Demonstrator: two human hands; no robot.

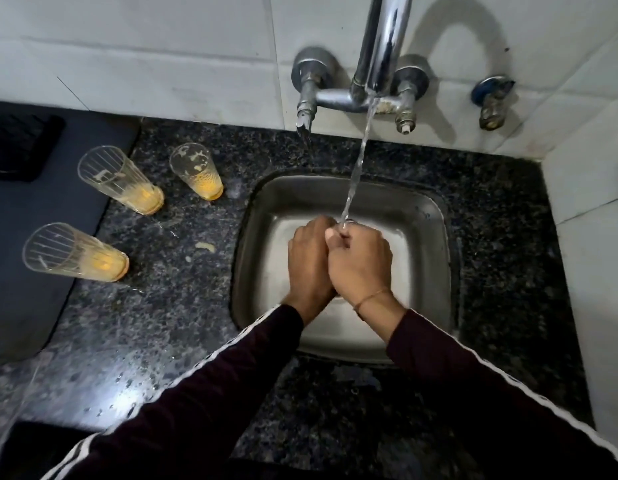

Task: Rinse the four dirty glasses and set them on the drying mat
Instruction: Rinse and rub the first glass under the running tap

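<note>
White tiles cover the wall, and a speckled dark counter (183, 327) holds a steel sink (255, 237). Over the sink, the left hand (309, 261) and the right hand (361, 261) are pressed side by side under the water stream (358, 161) from the tap (380, 46). Both hands have curled fingers. A bit of rim shows at the right hand's fingertips, but what they hold is hidden, so I cannot tell. Three dirty glasses with orange bottoms stand far left of the hands: one back glass (196, 171), one middle glass (119, 180), one near glass (74, 252). Further left lies the dark drying mat (41, 220).
</note>
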